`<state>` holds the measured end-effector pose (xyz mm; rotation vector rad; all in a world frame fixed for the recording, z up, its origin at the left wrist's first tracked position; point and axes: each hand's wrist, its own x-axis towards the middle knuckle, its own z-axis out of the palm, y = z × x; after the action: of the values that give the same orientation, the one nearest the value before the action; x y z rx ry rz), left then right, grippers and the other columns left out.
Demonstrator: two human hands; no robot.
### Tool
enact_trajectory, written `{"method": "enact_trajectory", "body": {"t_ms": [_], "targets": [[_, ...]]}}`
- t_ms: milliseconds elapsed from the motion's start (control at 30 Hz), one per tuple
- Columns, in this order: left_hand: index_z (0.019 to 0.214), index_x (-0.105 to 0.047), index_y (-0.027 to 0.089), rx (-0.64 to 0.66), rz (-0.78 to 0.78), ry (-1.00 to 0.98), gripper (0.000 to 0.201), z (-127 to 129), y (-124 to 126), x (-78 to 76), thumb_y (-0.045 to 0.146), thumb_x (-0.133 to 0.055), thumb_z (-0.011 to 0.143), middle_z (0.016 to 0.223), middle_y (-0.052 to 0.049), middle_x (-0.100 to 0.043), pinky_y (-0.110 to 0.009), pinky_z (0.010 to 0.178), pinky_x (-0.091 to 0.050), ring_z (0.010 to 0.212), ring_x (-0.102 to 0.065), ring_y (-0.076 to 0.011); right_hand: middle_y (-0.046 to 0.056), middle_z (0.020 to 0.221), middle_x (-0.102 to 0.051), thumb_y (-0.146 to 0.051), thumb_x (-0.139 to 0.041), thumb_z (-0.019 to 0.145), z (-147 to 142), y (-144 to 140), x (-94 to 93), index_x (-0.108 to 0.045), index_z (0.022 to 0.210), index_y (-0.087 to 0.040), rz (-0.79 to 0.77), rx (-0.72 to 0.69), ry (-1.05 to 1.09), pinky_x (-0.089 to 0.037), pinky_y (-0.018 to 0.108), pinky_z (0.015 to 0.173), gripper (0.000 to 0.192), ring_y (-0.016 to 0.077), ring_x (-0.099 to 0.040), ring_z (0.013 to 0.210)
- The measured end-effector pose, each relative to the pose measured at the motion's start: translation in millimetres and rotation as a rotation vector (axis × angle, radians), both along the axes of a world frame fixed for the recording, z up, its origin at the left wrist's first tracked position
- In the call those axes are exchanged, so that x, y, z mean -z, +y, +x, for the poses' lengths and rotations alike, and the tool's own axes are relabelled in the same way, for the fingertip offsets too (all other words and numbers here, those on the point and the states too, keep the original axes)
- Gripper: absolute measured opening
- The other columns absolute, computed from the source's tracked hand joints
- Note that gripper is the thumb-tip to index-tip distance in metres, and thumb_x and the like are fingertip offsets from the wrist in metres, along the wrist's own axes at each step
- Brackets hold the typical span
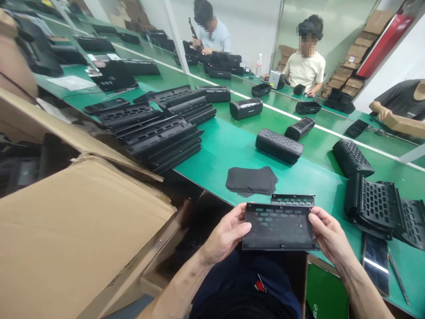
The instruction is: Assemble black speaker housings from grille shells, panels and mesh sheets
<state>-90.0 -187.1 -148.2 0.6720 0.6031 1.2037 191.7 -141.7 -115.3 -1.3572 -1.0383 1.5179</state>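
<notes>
Between my two hands is a black slotted plastic cover (280, 228), its hollow inner side turned up towards me. My left hand (229, 230) grips its left end, thumb on the inner face. At the right end, my right hand (327, 230) pinches the edge with the thumb on top. A dark sheet seems to lie inside the cover, with some slots showing through along the top left. Just behind it on the table lies another slotted cover (294, 199), partly hidden. Beyond my left hand is a loose stack of thin black sheets (251, 180).
A large cardboard box (76, 235) stands at the left. Stacked covers (162, 137) lie on the green table (212, 146); more slotted covers (380, 204) sit at the right, by a phone (375, 266) and a pen-like tool (398, 277). Several people work across the table.
</notes>
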Motion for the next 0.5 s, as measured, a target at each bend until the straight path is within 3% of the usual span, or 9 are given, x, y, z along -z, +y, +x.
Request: {"method": "enact_trajectory", "body": {"t_ms": [333, 500], "targets": [[0.127, -0.069, 0.023, -0.036, -0.050, -0.017, 0.045, -8, -3, 3.3, 0.029, -0.081, 0.085, 0.131, -0.011, -0.070, -0.042, 0.104, -0.053, 0.124, -0.063, -0.0316, 0.000, 0.076, -0.060, -0.062, -0.090, 0.071, -11, -1, -3.1, -0.063, 0.093, -0.025, 0.039, -0.038, -0.079, -0.044, 0.027, 0.055, 0.051, 0.0155, -0.054, 0.061], [0.127, -0.069, 0.022, -0.041, -0.050, -0.013, 0.043, -10, -4, 1.2, 0.028, -0.080, 0.086, 0.132, -0.011, -0.071, -0.040, 0.101, -0.054, 0.122, -0.065, -0.0314, -0.004, 0.072, -0.052, -0.058, -0.093, 0.068, -16, -1, -3.4, -0.063, 0.088, -0.024, 0.041, -0.018, -0.061, -0.039, 0.024, 0.053, 0.050, 0.0118, -0.044, 0.058]]}}
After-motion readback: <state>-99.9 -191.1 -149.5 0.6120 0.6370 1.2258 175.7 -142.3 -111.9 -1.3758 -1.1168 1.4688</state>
